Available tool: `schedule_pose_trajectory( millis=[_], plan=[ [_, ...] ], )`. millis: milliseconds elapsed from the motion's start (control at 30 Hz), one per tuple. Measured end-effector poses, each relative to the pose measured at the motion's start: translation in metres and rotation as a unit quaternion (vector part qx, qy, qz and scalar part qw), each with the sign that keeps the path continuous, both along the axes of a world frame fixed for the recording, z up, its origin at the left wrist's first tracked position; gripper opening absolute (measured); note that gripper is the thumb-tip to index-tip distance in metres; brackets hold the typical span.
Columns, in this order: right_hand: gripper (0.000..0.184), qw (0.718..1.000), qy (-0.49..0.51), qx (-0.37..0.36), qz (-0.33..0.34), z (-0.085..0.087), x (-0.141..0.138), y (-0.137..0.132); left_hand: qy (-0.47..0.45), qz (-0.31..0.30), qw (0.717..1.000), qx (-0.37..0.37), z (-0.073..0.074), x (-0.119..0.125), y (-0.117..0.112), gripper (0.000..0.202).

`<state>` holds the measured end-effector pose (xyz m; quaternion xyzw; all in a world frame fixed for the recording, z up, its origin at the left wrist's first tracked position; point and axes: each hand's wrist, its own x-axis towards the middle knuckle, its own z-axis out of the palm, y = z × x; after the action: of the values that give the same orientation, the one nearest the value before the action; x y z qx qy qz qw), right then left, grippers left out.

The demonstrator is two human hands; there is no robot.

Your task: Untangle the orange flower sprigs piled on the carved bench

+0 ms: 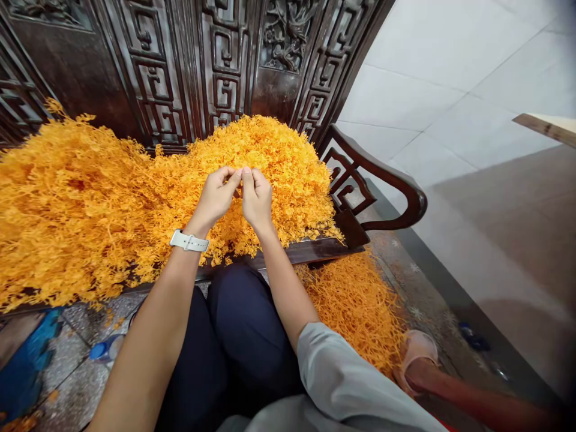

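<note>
My left hand [216, 195], with a pale watch [189, 241] on the wrist, and my right hand [257, 197] meet fingertip to fingertip. Thumbs and forefingers are pinched on both. Whatever sits between them is too small or hidden to make out. Right behind and below the hands rises a large heap of orange artificial flower pieces [288, 180], small and frilly. It spreads left along the seat of a dark carved wooden bench [297, 251].
The bench's curved armrest [400, 204] is at the right. Thin orange stems [355, 306] pile on the floor beside my knee, near another person's foot [418, 354]. A blue-capped bottle [105, 350] is at lower left. A board corner [546, 127] juts in at right.
</note>
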<state>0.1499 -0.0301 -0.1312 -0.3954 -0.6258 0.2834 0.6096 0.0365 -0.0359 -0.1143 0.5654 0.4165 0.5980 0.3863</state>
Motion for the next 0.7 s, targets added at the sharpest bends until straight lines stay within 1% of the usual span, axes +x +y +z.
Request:
schedule_pose_trajectory(
  millis=[67,133,200,267,300,367,433,500,567,700],
  plan=[
    [0.046,0.999,-0.042,-0.004,-0.012,0.001,0.002,-0.002,-0.007,-0.005,1.000,-0.004,0.000,0.001,0.000,0.023],
    [0.047,0.998,-0.062,0.000,-0.013,0.000,0.002,-0.003,-0.016,0.004,1.000,0.000,0.002,0.003,-0.002,0.021],
    [0.049,1.000,-0.027,-0.010,0.011,0.001,-0.001,-0.005,-0.050,0.024,0.998,-0.008,0.006,0.007,-0.004,0.023],
    [0.051,0.995,0.055,-0.048,0.064,0.003,-0.007,-0.007,-0.118,0.036,0.991,-0.043,0.010,0.011,-0.007,0.027],
    [0.053,0.987,0.102,-0.075,0.097,0.005,-0.009,-0.007,-0.156,0.038,0.985,-0.067,0.011,0.013,-0.008,0.029],
    [0.056,0.962,0.183,-0.130,0.153,0.010,-0.014,-0.009,-0.218,0.033,0.970,-0.105,0.013,0.015,-0.009,0.030],
    [0.059,0.938,0.235,-0.176,0.183,0.015,-0.015,-0.010,-0.264,0.019,0.956,-0.123,0.013,0.015,-0.009,0.028],
    [0.062,0.920,0.268,-0.210,0.194,0.018,-0.014,-0.010,-0.304,-0.007,0.944,-0.129,0.013,0.013,-0.008,0.027],
    [0.064,0.908,0.291,-0.223,0.200,0.020,-0.011,-0.010,-0.327,-0.027,0.935,-0.133,0.013,0.011,-0.007,0.027],
    [0.065,0.889,0.324,-0.216,0.241,0.022,-0.004,-0.007,-0.337,-0.049,0.929,-0.147,0.014,0.010,-0.007,0.028]
  ],
)
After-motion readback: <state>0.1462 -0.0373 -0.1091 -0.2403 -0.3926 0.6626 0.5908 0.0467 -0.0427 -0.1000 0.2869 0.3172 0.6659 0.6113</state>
